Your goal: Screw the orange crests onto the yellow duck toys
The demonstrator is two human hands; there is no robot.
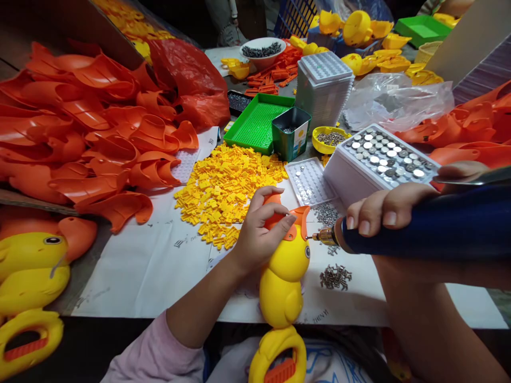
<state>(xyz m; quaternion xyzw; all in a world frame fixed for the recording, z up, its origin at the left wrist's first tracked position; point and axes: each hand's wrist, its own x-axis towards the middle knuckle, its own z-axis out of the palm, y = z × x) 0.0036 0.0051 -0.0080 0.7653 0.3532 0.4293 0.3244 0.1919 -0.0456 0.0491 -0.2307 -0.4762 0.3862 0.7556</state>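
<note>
A yellow toy duck (pixel 281 284) with an orange bill and a ring handle lies upright along my lap and the table edge. My left hand (pixel 261 226) is closed round its orange bill (pixel 297 223), thumb and fingers pressed on the top part. In my right hand (pixel 393 210) is a dark blue electric screwdriver (pixel 431 229), held level. Its brass-coloured chuck points left, and the thin bit tip meets the side of the bill near the duck's eye. Whether a screw sits at the tip is too small to tell. Several loose screws (pixel 335 277) lie just below the chuck.
Yellow clips (pixel 227 191) are heaped beyond my left hand. Orange shells (pixel 88 127) pile up at left, near a finished-looking duck (pixel 32 260). A white tray of button cells (pixel 389 154), a green tray (pixel 257 119) and a dark screw tub (pixel 290 135) stand behind.
</note>
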